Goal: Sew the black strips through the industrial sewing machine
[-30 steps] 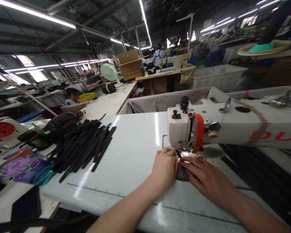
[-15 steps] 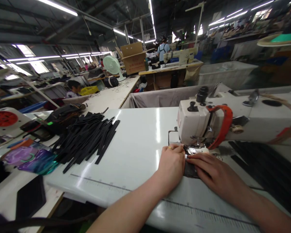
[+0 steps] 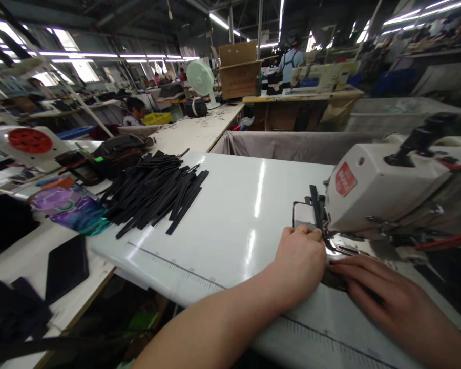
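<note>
On the counter (image 3: 230, 215), steadying a dark piece (image 3: 333, 280) between curled left hand (image 3: 301, 261) and outstretched right hand (image 3: 392, 292), grip impossible to tell; beyond, beside the sewing machine (image 3: 384, 189), now showing more black strip (image 3: 315, 202) than before, probably advancing the sewing.

The bench (image 3: 234, 205) has a smooth, glossy pale top that throws back bright streaks of light, while the side bench (image 3: 100, 262) looks duller, with a raw wooden edge. The sewing machine (image 3: 388, 189) wears smooth white paint with a slight sheen; its needle plate (image 3: 340, 247) is polished, shiny metal. The dark workpiece (image 3: 333, 280) beside it looks matt, as do the black strips (image 3: 157, 192), which resemble cloth webbing. The purple-and-teal pouch (image 3: 77, 212) is glossy, like plastic film. Beyond, the carton (image 3: 240, 79) is matt brown cardboard, the fan (image 3: 200, 78) pale green plastic, and the curtain-like sheet (image 3: 288, 148) dull, creased grey cloth.
</note>
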`<move>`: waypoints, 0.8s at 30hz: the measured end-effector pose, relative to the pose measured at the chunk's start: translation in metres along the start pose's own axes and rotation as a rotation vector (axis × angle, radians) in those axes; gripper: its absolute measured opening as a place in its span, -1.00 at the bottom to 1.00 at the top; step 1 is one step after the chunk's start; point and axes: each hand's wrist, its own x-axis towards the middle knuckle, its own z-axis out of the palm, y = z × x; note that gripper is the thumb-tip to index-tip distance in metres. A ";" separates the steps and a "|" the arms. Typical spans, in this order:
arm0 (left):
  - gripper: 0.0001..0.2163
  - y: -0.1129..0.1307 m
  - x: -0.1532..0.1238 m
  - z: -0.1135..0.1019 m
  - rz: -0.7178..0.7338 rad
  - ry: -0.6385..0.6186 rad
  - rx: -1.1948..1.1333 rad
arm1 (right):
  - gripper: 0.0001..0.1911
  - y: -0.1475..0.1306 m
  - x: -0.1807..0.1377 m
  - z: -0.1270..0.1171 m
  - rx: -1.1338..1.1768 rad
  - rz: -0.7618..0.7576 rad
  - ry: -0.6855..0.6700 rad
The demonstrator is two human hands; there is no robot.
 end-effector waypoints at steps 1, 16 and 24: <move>-0.88 -0.002 0.000 -0.003 0.003 -0.003 -0.019 | -0.77 0.000 0.001 0.000 0.016 0.002 -0.006; -0.89 -0.013 0.002 -0.025 0.068 -0.107 -0.059 | -0.76 -0.004 0.011 -0.002 0.090 0.035 -0.043; -0.88 -0.011 0.000 -0.023 0.097 -0.041 -0.037 | -0.77 -0.004 0.006 -0.003 0.076 0.061 -0.062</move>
